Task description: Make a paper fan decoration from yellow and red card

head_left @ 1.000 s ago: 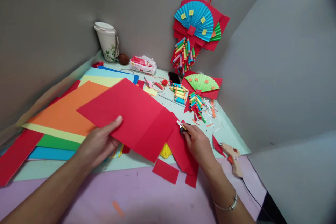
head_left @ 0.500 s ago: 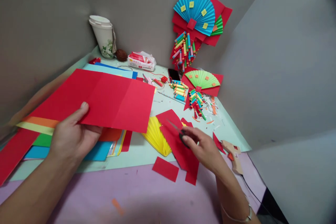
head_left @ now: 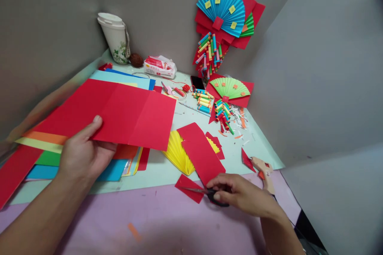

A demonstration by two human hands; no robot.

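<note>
Evidently, the left hand (head_left: pixel 86 149) grasps a creased red card sheet (head_left: pixel 131 115), centre left; the right hand (head_left: pixel 241 194) grips black-handled scissors (head_left: pixel 212 196), lower centre. Extending over the small red rectangle (head_left: pixel 186 182), these could scratch or drag it; careless rightward movement could knock the glue gun (head_left: pixel 265 169).

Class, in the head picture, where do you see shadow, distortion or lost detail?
Head view: soft shadow on the purple tabletop below the right hand; the white cup leans, perhaps from lens distortion; small print on the packet is unreadable; the upper-right corner is black.
</note>
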